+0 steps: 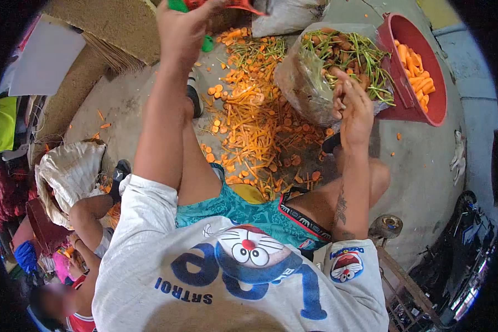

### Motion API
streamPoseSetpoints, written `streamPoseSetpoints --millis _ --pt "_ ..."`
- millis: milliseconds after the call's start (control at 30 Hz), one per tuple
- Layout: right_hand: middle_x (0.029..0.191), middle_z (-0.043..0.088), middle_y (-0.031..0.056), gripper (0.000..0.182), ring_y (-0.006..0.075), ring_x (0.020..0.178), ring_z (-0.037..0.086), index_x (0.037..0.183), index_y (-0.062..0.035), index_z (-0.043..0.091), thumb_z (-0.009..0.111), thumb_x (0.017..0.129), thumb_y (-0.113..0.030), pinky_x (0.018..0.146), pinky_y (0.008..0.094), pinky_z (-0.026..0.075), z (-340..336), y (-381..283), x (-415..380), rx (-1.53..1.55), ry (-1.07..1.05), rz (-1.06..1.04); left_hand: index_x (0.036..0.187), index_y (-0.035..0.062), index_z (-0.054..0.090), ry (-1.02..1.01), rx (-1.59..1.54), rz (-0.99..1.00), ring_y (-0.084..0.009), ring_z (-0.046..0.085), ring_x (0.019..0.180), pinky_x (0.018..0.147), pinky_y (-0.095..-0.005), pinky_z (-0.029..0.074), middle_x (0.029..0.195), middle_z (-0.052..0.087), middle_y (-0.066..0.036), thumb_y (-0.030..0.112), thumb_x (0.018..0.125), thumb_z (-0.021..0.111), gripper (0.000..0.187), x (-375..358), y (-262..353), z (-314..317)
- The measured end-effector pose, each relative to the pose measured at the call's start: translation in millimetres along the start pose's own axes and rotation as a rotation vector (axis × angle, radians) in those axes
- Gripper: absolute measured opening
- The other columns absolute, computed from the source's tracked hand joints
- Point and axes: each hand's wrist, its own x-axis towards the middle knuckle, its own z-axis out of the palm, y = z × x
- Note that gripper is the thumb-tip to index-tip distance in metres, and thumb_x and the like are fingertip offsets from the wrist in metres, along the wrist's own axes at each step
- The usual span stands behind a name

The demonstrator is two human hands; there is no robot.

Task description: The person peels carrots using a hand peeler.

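Note:
My left hand (pixel 181 34) is raised at the top edge, its fingers closed on a red and green object (pixel 227 4) that the frame cuts off. What that object is, I cannot make out. My right hand (pixel 351 108) hovers over the near right side of a clear plastic bag (pixel 301 83), its fingers loosely bent and apart, with nothing visible in them. Unpeeled carrots with green stems (pixel 365 55) fill the bag. Orange peelings and carrot slices (pixel 249 122) lie heaped on the floor between my legs.
A red tub (pixel 438 99) with peeled carrots (pixel 418 77) leans beside the bag. White sacks (pixel 72 171) (pixel 288 16) lie at the left and top. Another person (pixel 86 282) sits at the lower left. A metal frame (pixel 404 282) and a motorcycle (pixel 465 232) stand at the lower right.

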Motion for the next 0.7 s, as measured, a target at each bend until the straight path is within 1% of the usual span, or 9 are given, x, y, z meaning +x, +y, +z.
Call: streamPoseSetpoints --millis 167,233,300,400,433,467,500,567,700 --pt "0.084 0.055 -0.0039 0.028 0.0031 0.069 0.049 0.119 -0.0042 0.072 0.058 0.102 -0.022 0.052 0.0198 0.035 41 5 34 -0.083 -0.072 0.134 0.093 0.0091 0.061 0.103 0.027 0.123 -0.0057 0.057 0.058 0.053 -0.0220 0.043 0.077 0.065 0.002 0.014 0.084 0.084 0.026 9 15 -33" --pt "0.082 0.055 -0.0043 0.030 0.0029 0.067 0.050 0.120 -0.0035 0.071 0.059 0.102 -0.023 0.051 0.0206 0.035 62 13 67 -0.238 -0.273 0.180 0.092 0.0095 0.060 0.120 0.014 0.177 -0.0034 0.051 0.057 0.051 -0.0211 0.038 0.076 0.063 0.003 0.013 0.085 0.085 0.026 16 17 -42" --pt "0.085 0.056 -0.0060 0.031 0.0043 0.066 0.046 0.121 -0.0050 0.072 0.058 0.103 -0.026 0.052 0.0210 0.031 78 41 112 -0.273 -0.323 0.238 0.092 0.0082 0.060 0.067 0.087 0.184 -0.0049 0.053 0.058 0.053 -0.0212 0.040 0.077 0.063 0.002 0.012 0.085 0.084 0.026 16 16 -60" --pt "0.084 0.058 -0.0058 0.030 0.0045 0.067 0.049 0.122 -0.0071 0.072 0.057 0.104 -0.026 0.053 0.0219 0.034 97 110 191 -0.589 -0.339 0.122 0.095 0.0045 0.061 0.091 0.252 0.190 -0.0132 0.065 0.065 0.065 -0.0246 0.053 0.079 0.066 -0.003 0.010 0.086 0.083 0.024 29 1 -77" --pt "0.095 0.066 0.0020 0.035 0.0101 0.076 0.057 0.122 -0.0057 0.072 0.060 0.101 -0.031 0.062 0.0285 0.043 105 128 209 -0.612 -0.373 0.182 0.095 0.0045 0.061 0.104 0.264 0.164 -0.0132 0.065 0.065 0.065 -0.0246 0.053 0.079 0.066 -0.003 0.010 0.086 0.083 0.024 28 -3 -79" --pt "0.107 0.074 0.0099 0.041 0.0156 0.085 0.066 0.123 -0.0044 0.072 0.063 0.099 -0.036 0.071 0.0351 0.053 113 146 227 -0.636 -0.406 0.241 0.099 0.0037 0.061 0.103 0.405 0.164 -0.0142 0.065 0.071 0.069 -0.0257 0.053 0.084 0.066 -0.004 0.009 0.085 0.081 0.025 27 -7 -82" --pt "0.107 0.074 0.0099 0.041 0.0156 0.085 0.066 0.123 -0.0044 0.072 0.063 0.099 -0.036 0.071 0.0351 0.053 118 172 245 -0.637 -0.421 0.266 0.104 0.0029 0.061 0.097 0.546 0.164 -0.0153 0.065 0.076 0.072 -0.0267 0.053 0.090 0.066 -0.006 0.009 0.085 0.079 0.027 24 -10 -86" --pt "0.115 0.074 0.0152 0.041 0.0240 0.096 0.069 0.124 -0.0091 0.072 0.061 0.098 -0.038 0.083 0.0447 0.055 127 234 275 -0.838 -0.388 0.089 0.113 0.0013 0.061 0.069 0.831 0.164 -0.0175 0.065 0.086 0.079 -0.0287 0.053 0.100 0.067 -0.009 0.008 0.083 0.076 0.034 18 -14 -96" --pt "0.112 0.074 0.0173 0.036 0.0276 0.093 0.071 0.123 -0.0135 0.074 0.058 0.099 -0.035 0.082 0.0473 0.056 141 331 317 -1.074 -0.401 0.095 0.131 -0.0019 0.062 -0.056 1.387 0.164 -0.0219 0.066 0.107 0.093 -0.0327 0.054 0.121 0.068 -0.014 0.006 0.080 0.068 0.052 4 -21 -122"
